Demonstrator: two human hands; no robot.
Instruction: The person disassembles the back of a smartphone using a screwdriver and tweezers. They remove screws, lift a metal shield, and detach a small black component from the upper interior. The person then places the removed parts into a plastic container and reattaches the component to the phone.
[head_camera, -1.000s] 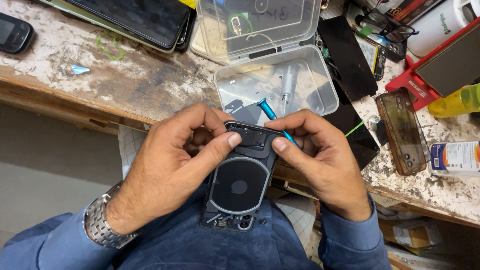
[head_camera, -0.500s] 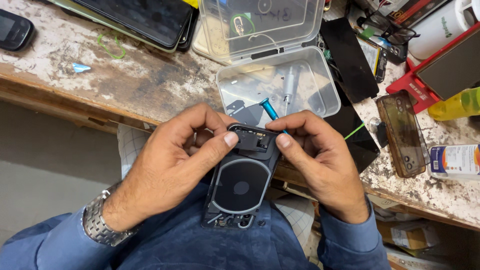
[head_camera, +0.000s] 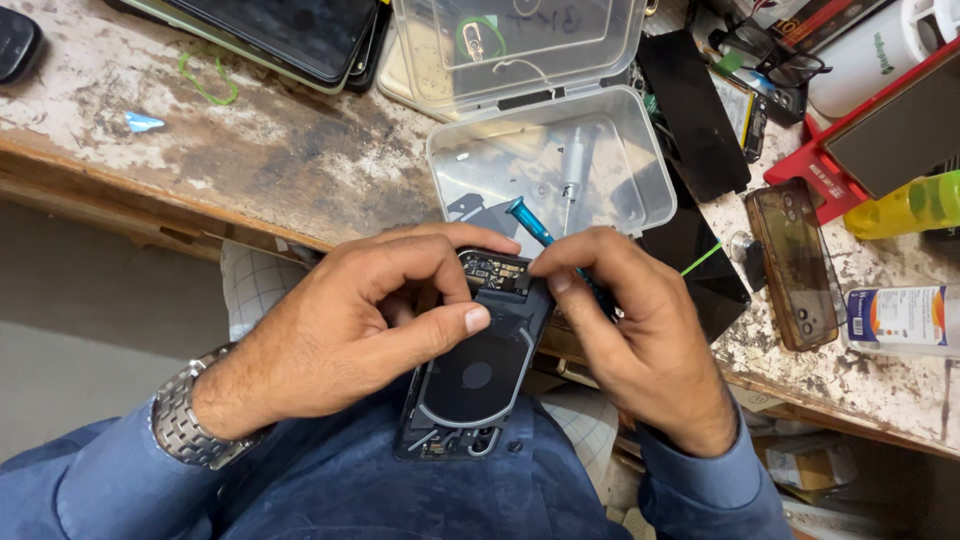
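Fingers of the left hand (head_camera: 370, 330) wrapped round an opened phone (head_camera: 478, 365), thumb pressed flat across its bared back, forefinger curled over the top edge. Held narrow and firm on the phone's left side. Fingers of the right hand (head_camera: 640, 340) pinched close at the phone's top right corner, tips touching the small circuit board there, with a blue-handled screwdriver (head_camera: 528, 221) gripped between them and slanting up toward the workbench. Whether the screwdriver tip meets a screw: cannot tell, hidden under the fingers.

Phone held over the lap, just off the near edge of the workbench (head_camera: 270, 160), back cover off, round dark coil showing in the middle, lower end resting against the blue shirt. Metal wristwatch (head_camera: 180, 415) on the left wrist.

Directly beyond the hands, at the near edge of the workbench, an open clear plastic box (head_camera: 600, 180), lid tipped back, holding a grey metal driver and small parts. To the right of the box, black phone panels (head_camera: 690, 110) lying flat, then a smoky clear phone case (head_camera: 795, 262) near the front edge. Farther right, a yellow bottle (head_camera: 905, 208), a small white bottle (head_camera: 900, 320) on its side, and a red tray (head_camera: 810, 185). Toward the far left corner, a stack of dark phones (head_camera: 290, 40), a green rubber band (head_camera: 205, 85) and a scrap of blue film (head_camera: 143, 122) on the worn, stained wood.
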